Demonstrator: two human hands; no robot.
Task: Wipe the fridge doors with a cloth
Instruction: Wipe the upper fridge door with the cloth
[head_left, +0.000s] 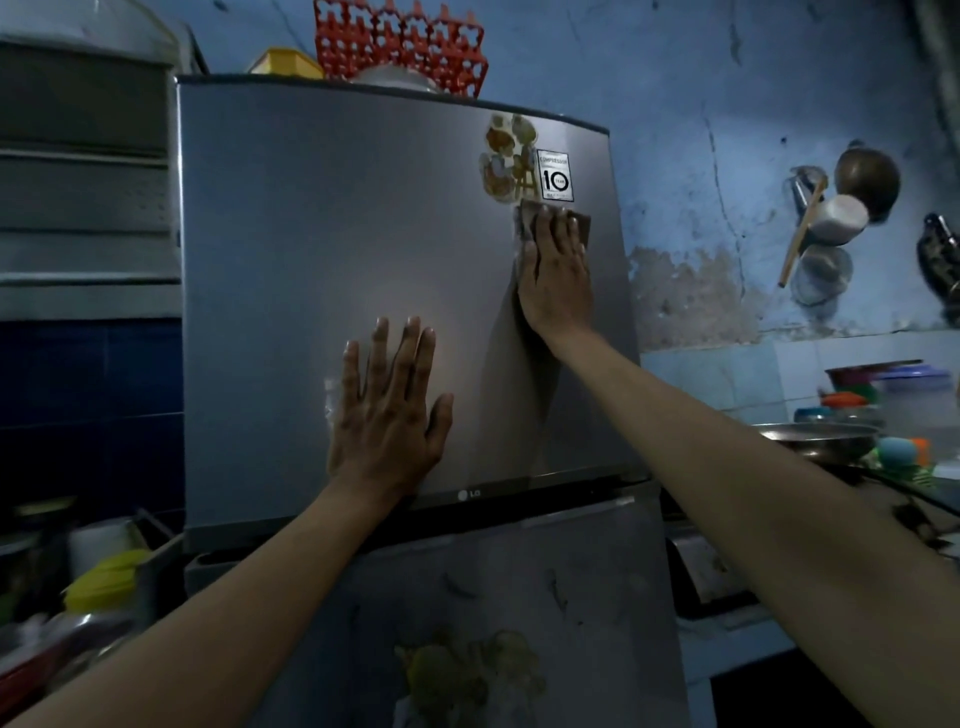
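In the head view the person stands close before a grey two-door fridge. The right hand (555, 270) lies flat on the upper door (311, 249), near its right edge and a little below the top right corner. Its fingers are straight and close together, and they press a small brownish cloth (582, 226) against the metal; the cloth shows only at the fingertips and beside them. The left hand (387, 410) is flat on the same door, near the bottom edge and about in the middle, with fingers straight and spread wide; it holds nothing and seems only to steady the door.

The step in hand looks like the wiping of the upper door, on its right part, just under the stickers. The next move probably calls for sliding the cloth with even pressure across the rest of this door, with some care around the sticker edges so they do not peel. The lower door (519, 597) shows dark marks and a faded picture, so it appears not yet wiped.

As for writing: a white label (555, 176) near the top right corner reads "COMPRESSOR" and a large "10", with "YEAR" inside the zero; the smaller lines are not readable. Beside it, to the left, sits a worn picture sticker (506, 156). On the dark strip at the bottom edge of the upper door is the LG logo (469, 494). On top of the fridge stands a red egg tray (400, 41)
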